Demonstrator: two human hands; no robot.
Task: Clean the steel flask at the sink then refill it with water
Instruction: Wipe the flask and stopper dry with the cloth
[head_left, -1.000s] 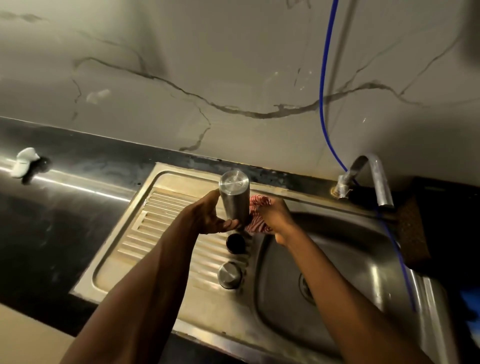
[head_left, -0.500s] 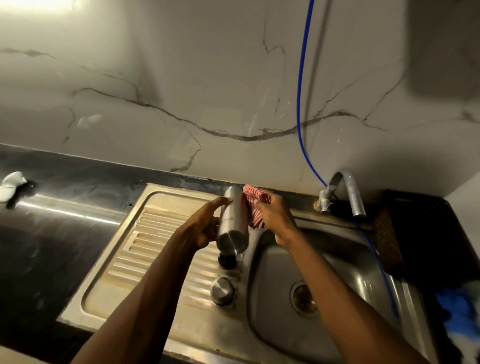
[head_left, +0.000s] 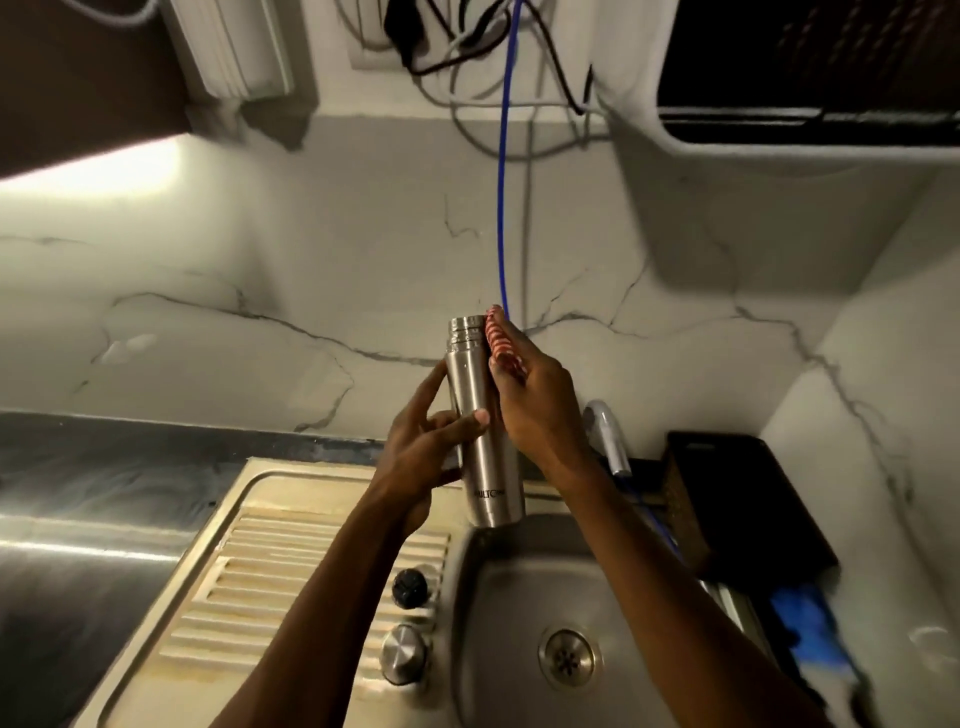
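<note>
Since a moment ago, the steel flask (head_left: 480, 421) is turned neck-up and raised above the sink (head_left: 519, 597). Left hand (head_left: 423, 441) grips its middle; right hand (head_left: 535, 400) presses a striped cloth (head_left: 497, 338) near the neck. Likely rigid, light, slippery: hold mid-body. One flask, one cloth, two caps (head_left: 405, 618).

"MILTON" on steel flask (head_left: 485, 415)

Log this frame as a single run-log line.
stage: wiping | left hand: grips flask, upright, uncapped | right hand: presses striped cloth against flask neck | caps on drainboard | refill: not started
</note>
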